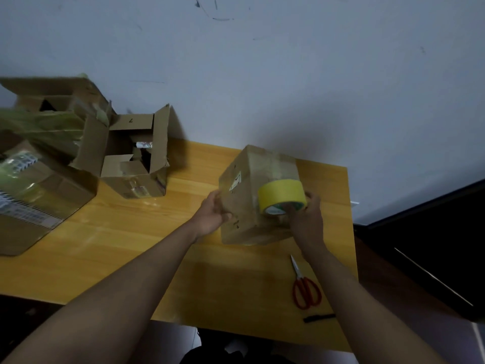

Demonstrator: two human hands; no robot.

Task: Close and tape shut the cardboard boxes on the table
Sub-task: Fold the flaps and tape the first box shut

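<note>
Gripping the yellow tape roll [282,196] against the closed box [258,195] near the wooden table's [131,232] right end, the right hand [305,219] curls around it; the left hand [212,214] lies flat-fingered on the box's left side. Pulling tape could slide the lightly braced box toward the scissors [305,287], wrinkling the strip.

Four cardboard boxes [258,195], one tape roll [282,196], one scissors [305,287].
</note>
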